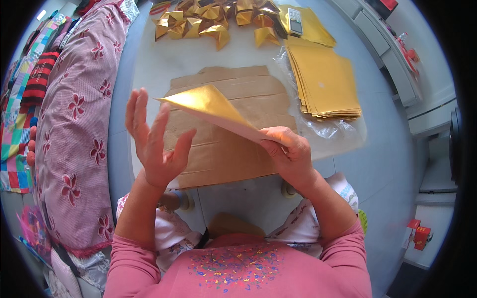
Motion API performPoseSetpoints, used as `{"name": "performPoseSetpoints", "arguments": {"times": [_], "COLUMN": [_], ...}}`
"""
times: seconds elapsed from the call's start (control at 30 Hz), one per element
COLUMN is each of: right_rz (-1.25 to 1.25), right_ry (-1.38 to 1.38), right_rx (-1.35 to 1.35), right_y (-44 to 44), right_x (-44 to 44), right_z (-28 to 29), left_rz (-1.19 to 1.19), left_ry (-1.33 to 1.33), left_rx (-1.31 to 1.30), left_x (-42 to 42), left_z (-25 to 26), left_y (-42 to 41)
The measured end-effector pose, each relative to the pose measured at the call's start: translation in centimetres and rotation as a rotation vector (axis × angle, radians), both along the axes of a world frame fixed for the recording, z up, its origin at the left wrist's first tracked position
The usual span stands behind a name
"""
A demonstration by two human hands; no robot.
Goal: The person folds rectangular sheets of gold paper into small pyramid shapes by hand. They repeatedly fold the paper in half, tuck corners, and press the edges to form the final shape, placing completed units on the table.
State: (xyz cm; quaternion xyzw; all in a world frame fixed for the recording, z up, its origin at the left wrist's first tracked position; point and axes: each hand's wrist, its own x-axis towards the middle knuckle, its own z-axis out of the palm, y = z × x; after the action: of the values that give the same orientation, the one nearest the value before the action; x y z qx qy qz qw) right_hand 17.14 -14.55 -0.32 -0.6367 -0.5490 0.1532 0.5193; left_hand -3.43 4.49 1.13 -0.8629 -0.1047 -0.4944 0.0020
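My right hand (288,154) pinches the right end of a gold foil paper sheet (212,102). The sheet is held up at a slant, its gold face on top and a duller pale side along the lower edge. Fingers apart, my left hand (158,145) is raised near the sheet's left tip and holds nothing. Under both hands a flattened piece of brown cardboard (238,156) lies on the white table (149,56). To its right is a stack of gold paper sheets (324,82), partly on clear plastic wrap (331,128).
Several folded gold paper pieces (216,35) sit at the table's far side. A remote control (295,21) rests on more gold paper (316,26). At left is a sofa with a pink flowered cover (74,141); white drawers (372,31) stand at right.
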Motion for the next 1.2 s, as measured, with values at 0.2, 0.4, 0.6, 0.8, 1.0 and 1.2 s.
{"name": "performPoseSetpoints", "arguments": {"times": [0.2,0.4,0.6,0.8,1.0,1.2], "right_rz": [0.074,0.053,-0.057,-0.336,0.367,0.316], "right_ry": [0.905,1.154,0.875,-0.287,-0.504,-0.475], "right_rx": [0.005,-0.259,-0.414,-0.094,-0.090,-0.220], "right_y": [0.8,1.1,1.1,0.5,-1.2,-1.9], "right_x": [0.7,0.9,1.1,0.1,-0.4,1.3], "right_z": [-0.3,-0.9,-1.2,-0.3,0.7,0.1], "left_rz": [-0.128,-0.280,-0.221,-0.187,-0.192,-0.278], "left_ry": [0.212,0.590,0.654,0.727,0.739,0.704], "left_rx": [0.004,-0.041,0.032,0.015,-0.066,-0.301], "left_x": [-0.9,-0.4,0.1,0.2,0.7,0.0], "left_z": [-0.4,-0.3,-1.3,-2.0,-1.6,0.1], "left_y": [-3.9,-5.6,-5.5,-5.6,-5.7,-4.6]}}
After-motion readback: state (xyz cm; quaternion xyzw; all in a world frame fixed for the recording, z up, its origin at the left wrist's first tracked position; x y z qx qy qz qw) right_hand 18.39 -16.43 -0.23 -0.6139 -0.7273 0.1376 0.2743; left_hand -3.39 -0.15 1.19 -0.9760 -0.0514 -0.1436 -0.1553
